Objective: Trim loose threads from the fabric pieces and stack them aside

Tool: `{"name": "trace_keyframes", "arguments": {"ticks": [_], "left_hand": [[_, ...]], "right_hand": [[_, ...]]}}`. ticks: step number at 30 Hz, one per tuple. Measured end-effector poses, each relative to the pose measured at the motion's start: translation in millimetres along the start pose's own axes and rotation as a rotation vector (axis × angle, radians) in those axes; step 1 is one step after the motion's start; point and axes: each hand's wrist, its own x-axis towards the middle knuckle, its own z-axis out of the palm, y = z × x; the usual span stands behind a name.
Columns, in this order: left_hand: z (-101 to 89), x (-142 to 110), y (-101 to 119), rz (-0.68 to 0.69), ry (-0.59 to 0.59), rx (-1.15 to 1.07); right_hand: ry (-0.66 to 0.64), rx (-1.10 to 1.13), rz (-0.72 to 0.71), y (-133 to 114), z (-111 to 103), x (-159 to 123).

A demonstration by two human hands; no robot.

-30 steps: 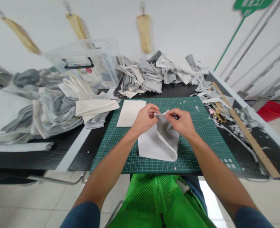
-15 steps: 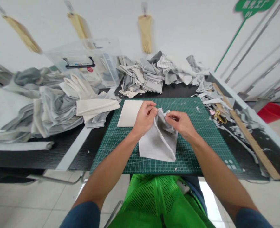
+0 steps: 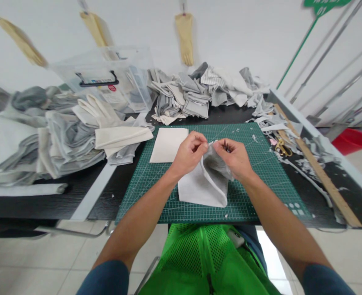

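A light grey piece of fabric [image 3: 199, 187] stands partly lifted over the green cutting mat [image 3: 156, 192], its lower part resting on the mat and its upper edge raised in folds. My left hand [image 3: 190, 152] pinches the raised edge between thumb and fingertips. Close beside it, my right hand [image 3: 233, 156] pinches the same edge, with a fold of the fabric hanging below its fingers. Something small and dark shows between the right fingers, too small to name. Behind my left hand, a cream fabric square [image 3: 168, 144] lies flat on the mat.
Heaped cloths [image 3: 67, 143] and a clear plastic box [image 3: 101, 82] stand on the left. Folded cloth stacks [image 3: 183, 96] line the back. To the right lie gold-handled scissors [image 3: 283, 148], a wooden ruler [image 3: 319, 172] and fabric scraps [image 3: 316, 151]. A red bucket [image 3: 351, 141] stands beyond the table.
My right hand has moved slightly left and up, closer to my left hand, and the fabric edge between them is bunched closer. The camera view has shifted a little.
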Motion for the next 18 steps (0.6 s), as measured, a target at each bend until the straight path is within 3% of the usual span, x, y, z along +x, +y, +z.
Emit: {"name": "trace_keyframes", "arguments": {"ticks": [8, 18], "left_hand": [[-4.8, 0.1, 5.1, 0.101, -0.052, 0.153], [-3.4, -0.2, -2.0, -0.075, 0.021, -0.077]], "right_hand": [[0.017, 0.081, 0.076, 0.7, -1.0, 1.2], [0.071, 0.035, -0.001, -0.1, -7.8, 2.9]]}}
